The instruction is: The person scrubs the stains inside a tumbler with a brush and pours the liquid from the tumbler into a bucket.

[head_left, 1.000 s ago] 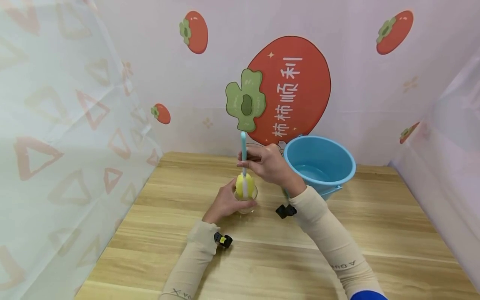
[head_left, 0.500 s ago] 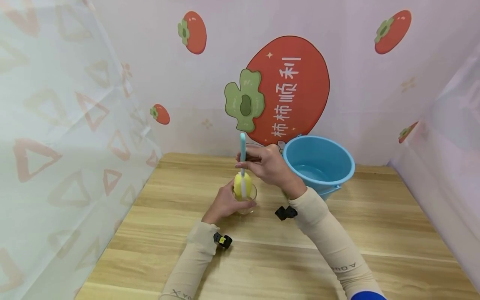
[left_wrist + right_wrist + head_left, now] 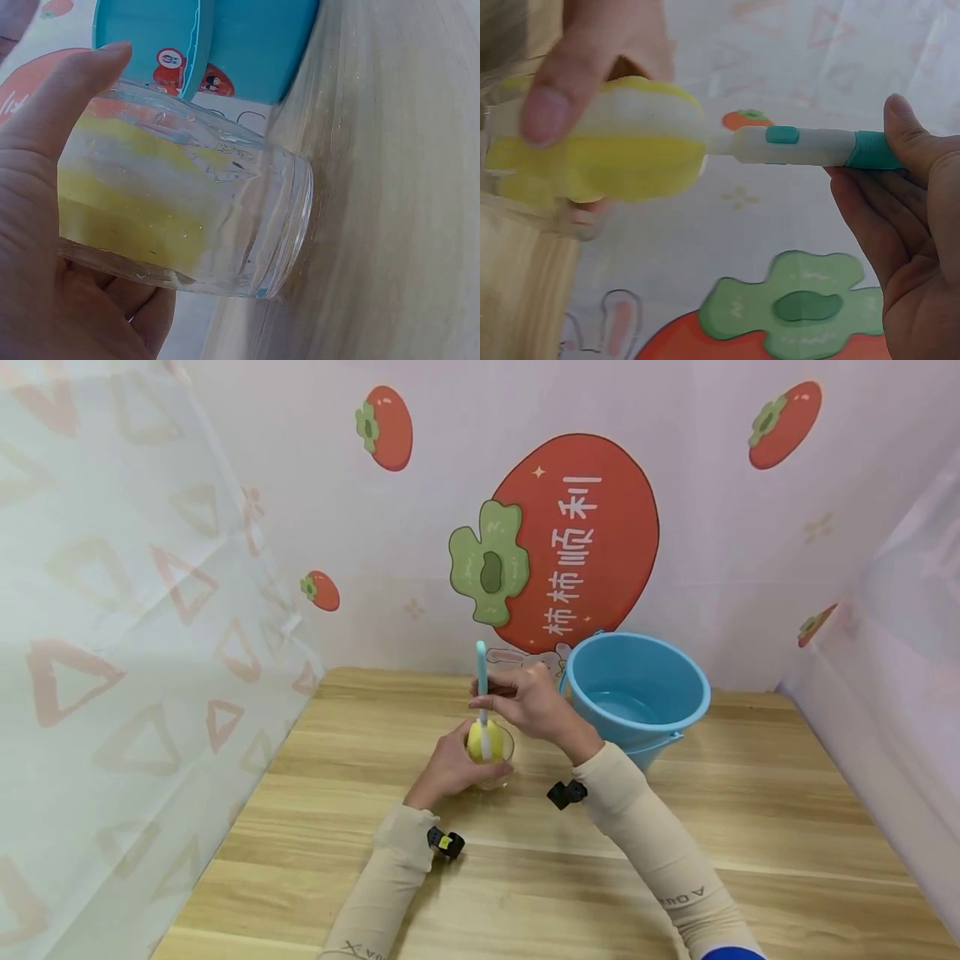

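Note:
My left hand (image 3: 453, 764) grips a clear drinking glass (image 3: 274, 225) that stands upright on the table, fingers and thumb on opposite sides. Inside the glass is the yellow and white sponge head of a bottle brush (image 3: 486, 740); its upper part sticks out above the rim in the right wrist view. My right hand (image 3: 534, 700) pinches the brush's teal and white handle (image 3: 802, 146) between thumb and fingers, above the glass. The brush stands nearly upright. Water drops show on the glass wall in the left wrist view.
To the right of my right hand, a light blue bucket (image 3: 637, 667) stands near the back edge of the wooden table (image 3: 570, 877). A patterned cloth backdrop (image 3: 705, 543) rises behind the table, with further cloth walls at both sides.
The brush has gone lower into the glass, and my right hand has come down with it. My left hand and the glass have stayed in place.

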The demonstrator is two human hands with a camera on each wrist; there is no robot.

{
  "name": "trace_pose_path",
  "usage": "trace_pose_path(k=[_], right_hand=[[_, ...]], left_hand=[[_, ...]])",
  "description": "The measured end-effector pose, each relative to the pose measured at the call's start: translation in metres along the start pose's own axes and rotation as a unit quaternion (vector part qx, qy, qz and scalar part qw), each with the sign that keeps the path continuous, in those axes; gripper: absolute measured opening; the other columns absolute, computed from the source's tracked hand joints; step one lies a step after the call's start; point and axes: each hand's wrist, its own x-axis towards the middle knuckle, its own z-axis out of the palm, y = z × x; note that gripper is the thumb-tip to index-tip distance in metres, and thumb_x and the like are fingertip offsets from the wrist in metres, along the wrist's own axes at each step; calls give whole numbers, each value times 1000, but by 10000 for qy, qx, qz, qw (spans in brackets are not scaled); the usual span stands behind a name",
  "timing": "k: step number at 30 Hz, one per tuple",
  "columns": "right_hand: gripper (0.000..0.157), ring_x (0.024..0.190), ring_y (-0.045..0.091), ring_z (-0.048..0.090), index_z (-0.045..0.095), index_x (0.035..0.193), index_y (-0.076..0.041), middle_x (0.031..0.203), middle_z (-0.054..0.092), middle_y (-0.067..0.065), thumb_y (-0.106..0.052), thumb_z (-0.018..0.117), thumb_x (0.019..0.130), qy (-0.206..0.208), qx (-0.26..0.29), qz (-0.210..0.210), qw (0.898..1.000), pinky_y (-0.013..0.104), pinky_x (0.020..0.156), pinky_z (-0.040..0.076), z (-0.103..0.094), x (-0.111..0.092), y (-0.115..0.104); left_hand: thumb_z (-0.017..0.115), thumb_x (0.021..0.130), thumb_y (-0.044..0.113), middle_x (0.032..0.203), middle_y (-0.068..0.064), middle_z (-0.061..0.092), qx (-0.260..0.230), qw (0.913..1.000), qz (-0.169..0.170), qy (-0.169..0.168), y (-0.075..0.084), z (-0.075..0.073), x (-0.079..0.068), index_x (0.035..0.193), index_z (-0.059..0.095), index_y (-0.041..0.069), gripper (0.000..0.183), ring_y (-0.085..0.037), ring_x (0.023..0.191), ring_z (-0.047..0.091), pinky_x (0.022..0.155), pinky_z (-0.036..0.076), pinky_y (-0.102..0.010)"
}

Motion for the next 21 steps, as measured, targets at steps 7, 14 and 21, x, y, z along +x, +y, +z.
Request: trace_pose_path(k=[7,14,21], right_hand=[[12,86,16,81,79,101,-5,90,80,6,-8,83,90,213,301,-269,9990,26,76,64,-11,10,-12],[9,83,12,80,80,100,-6,91,81,6,-11,81,93,-64,125,301,9994,22,73,62,7,-2,0],[10,85,13,81,79,101,-6,91,80,5,-10,82,92,73,383,158,9991,24,75,63,-4,4,-9]], left_hand=[[94,75,50,98,-1,68,-44,9999,100,53,-1,1,0,117,62,23,60,-18,87,63,77,52,-36],[93,77,51,90,-1,68,-98,9999,18,-45,-3,1,-1,129,61,28,66,-17,80,63,69,53,-35],[94,75,51,90,-2,66,-47,9999,130,-44,-3,1,0,120,62,24,61,-18,79,61,70,52,-36]])
